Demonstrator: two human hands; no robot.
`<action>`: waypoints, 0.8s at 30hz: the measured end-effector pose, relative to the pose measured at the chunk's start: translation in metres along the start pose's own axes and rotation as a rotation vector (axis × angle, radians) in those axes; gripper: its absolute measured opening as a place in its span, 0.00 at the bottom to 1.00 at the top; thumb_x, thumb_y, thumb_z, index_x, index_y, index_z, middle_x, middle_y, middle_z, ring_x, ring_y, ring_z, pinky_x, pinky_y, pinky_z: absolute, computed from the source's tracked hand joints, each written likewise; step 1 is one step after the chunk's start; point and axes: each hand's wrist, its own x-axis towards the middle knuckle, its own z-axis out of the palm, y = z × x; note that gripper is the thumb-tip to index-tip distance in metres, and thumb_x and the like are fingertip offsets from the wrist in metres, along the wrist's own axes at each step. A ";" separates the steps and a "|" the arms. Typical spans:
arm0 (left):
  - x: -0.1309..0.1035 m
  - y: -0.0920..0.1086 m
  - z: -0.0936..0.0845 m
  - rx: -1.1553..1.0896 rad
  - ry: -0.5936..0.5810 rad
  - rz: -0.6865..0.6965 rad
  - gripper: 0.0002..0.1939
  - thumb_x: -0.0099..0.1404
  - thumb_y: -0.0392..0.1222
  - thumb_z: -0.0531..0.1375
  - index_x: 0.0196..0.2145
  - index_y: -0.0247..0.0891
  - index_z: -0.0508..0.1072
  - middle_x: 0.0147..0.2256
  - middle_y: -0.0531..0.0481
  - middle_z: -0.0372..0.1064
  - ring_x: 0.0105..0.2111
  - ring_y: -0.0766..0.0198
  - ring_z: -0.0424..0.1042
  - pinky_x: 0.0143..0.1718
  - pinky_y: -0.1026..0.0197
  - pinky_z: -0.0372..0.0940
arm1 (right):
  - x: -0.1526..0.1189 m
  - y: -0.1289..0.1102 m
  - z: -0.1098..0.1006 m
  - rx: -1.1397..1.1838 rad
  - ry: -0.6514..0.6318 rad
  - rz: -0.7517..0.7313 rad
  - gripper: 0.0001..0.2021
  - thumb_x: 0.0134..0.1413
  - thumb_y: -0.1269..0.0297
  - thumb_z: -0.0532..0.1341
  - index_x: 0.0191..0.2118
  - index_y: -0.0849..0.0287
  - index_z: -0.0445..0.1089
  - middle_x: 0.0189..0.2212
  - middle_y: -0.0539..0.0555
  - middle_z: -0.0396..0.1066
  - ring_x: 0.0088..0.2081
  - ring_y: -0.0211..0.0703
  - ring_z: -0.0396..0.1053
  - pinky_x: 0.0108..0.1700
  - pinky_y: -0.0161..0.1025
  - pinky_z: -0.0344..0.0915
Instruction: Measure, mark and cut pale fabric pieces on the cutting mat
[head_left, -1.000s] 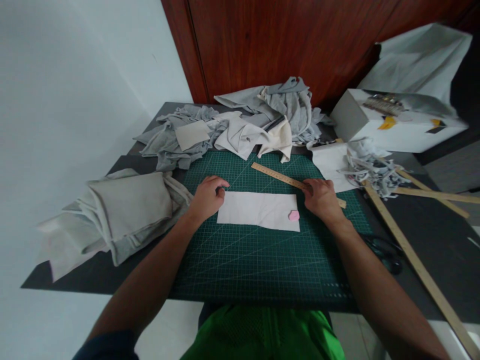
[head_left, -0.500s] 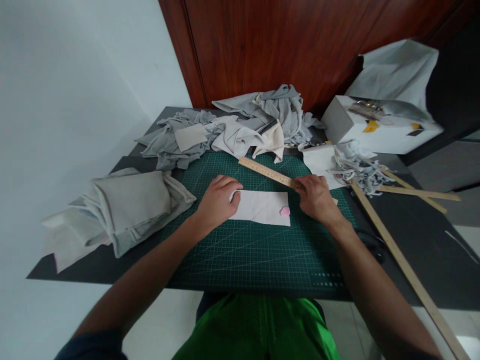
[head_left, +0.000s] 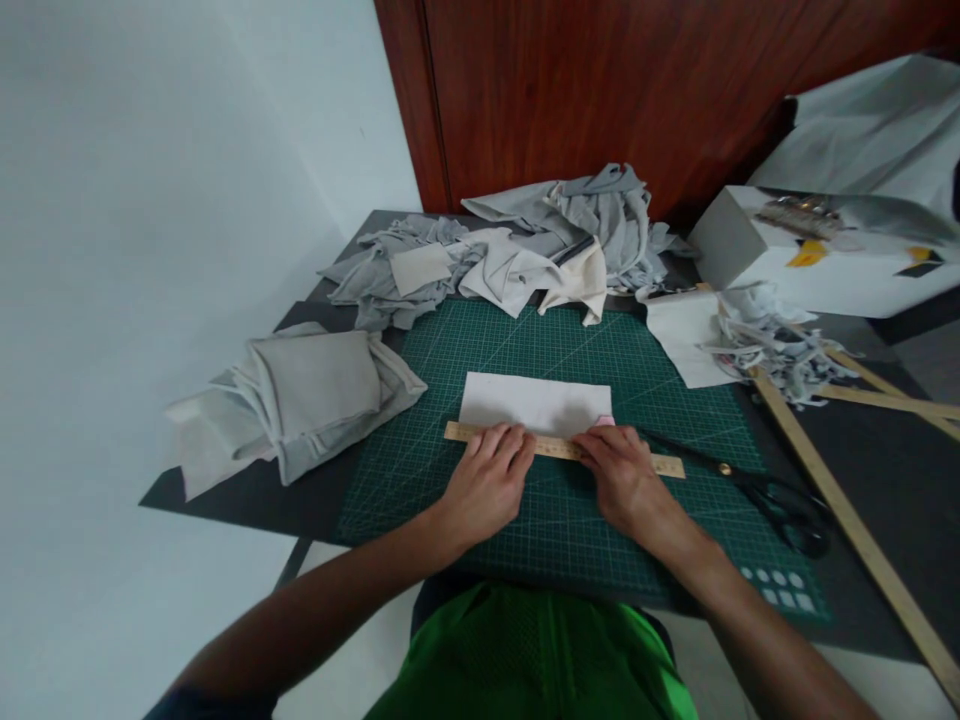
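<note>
A short wooden ruler (head_left: 553, 447) lies across the lower edge of a white rectangular piece (head_left: 536, 400) on the green cutting mat (head_left: 555, 540). The fingers of my left hand (head_left: 491, 480) are together on the ruler, left of its middle. My right hand (head_left: 626, 475) has its fingers closed on the ruler, right of its middle. A small pink piece (head_left: 604, 421) shows on the white piece's lower right corner, partly hidden by my right fingers. Black scissors (head_left: 757, 485) lie to the right of my right hand.
Folded grey cloth (head_left: 315, 390) lies at left. Grey and white fabric pieces (head_left: 517, 265) are heaped along the back. At right are tangled strips (head_left: 780, 345), a long wooden strip (head_left: 847, 530) and a white box (head_left: 810, 255).
The ruler has moved down from behind the white piece to its lower edge. My left hand has left the piece's left end and come onto the ruler. The view has shifted, showing the scissors.
</note>
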 end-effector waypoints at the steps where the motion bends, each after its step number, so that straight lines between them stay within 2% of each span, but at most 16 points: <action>1: -0.002 0.001 0.002 0.010 -0.017 0.008 0.22 0.73 0.35 0.55 0.62 0.31 0.70 0.61 0.37 0.71 0.59 0.47 0.68 0.56 0.48 0.64 | -0.003 0.004 0.002 -0.020 0.002 0.009 0.17 0.65 0.76 0.55 0.53 0.57 0.75 0.50 0.62 0.74 0.46 0.55 0.66 0.44 0.49 0.62; 8: -0.010 0.003 0.015 -0.020 0.018 0.000 0.22 0.73 0.36 0.55 0.62 0.31 0.71 0.61 0.37 0.71 0.57 0.48 0.69 0.54 0.48 0.64 | -0.020 0.023 0.009 -0.091 0.062 0.045 0.15 0.66 0.73 0.56 0.53 0.59 0.75 0.52 0.63 0.75 0.47 0.57 0.67 0.43 0.50 0.63; 14: -0.014 0.003 0.015 -0.004 0.037 -0.041 0.21 0.73 0.36 0.55 0.61 0.31 0.72 0.60 0.36 0.72 0.56 0.47 0.70 0.53 0.46 0.65 | -0.023 0.018 0.015 -0.084 0.088 0.086 0.15 0.66 0.70 0.57 0.54 0.57 0.75 0.49 0.62 0.76 0.45 0.57 0.68 0.42 0.51 0.64; 19: -0.017 0.004 0.010 0.002 0.025 -0.041 0.21 0.73 0.37 0.55 0.60 0.32 0.73 0.58 0.35 0.73 0.55 0.47 0.71 0.53 0.46 0.65 | -0.026 0.016 0.021 -0.031 0.096 0.042 0.17 0.66 0.72 0.57 0.56 0.55 0.74 0.50 0.62 0.75 0.46 0.57 0.69 0.46 0.54 0.67; 24: -0.017 0.005 0.010 -0.004 0.022 -0.077 0.20 0.73 0.38 0.55 0.59 0.31 0.74 0.56 0.35 0.74 0.54 0.46 0.71 0.53 0.45 0.66 | -0.025 0.011 0.022 -0.024 0.123 0.058 0.17 0.66 0.72 0.58 0.56 0.56 0.74 0.51 0.63 0.75 0.48 0.58 0.70 0.49 0.56 0.68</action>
